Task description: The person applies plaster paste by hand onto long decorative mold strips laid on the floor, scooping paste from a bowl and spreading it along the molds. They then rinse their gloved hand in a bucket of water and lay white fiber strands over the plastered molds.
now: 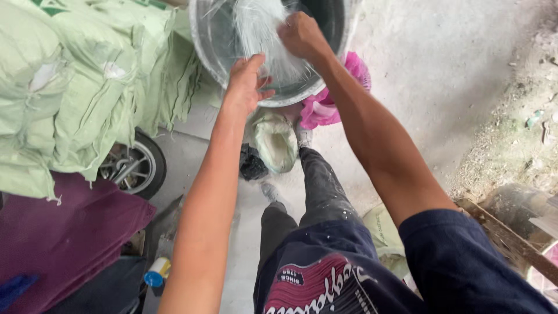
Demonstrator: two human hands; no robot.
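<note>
Translucent white fibres are gathered in a bundle inside a round metal basin at the 12 o'clock edge of the view. The right hand has its fingers clenched on the top of this bundle. The left hand is at 7 o'clock from the right one, with fingers released and spread flat against the lower part of the fibres, over the basin rim. Just under the basin, at 6 o'clock, a pale bag and a small black bag lie on the concrete floor. A pink plastic object shows beside the basin at 4 o'clock, partly behind the right forearm. At 9 o'clock, light green sacks are stacked above a small wheel and a purple cloth.
</note>
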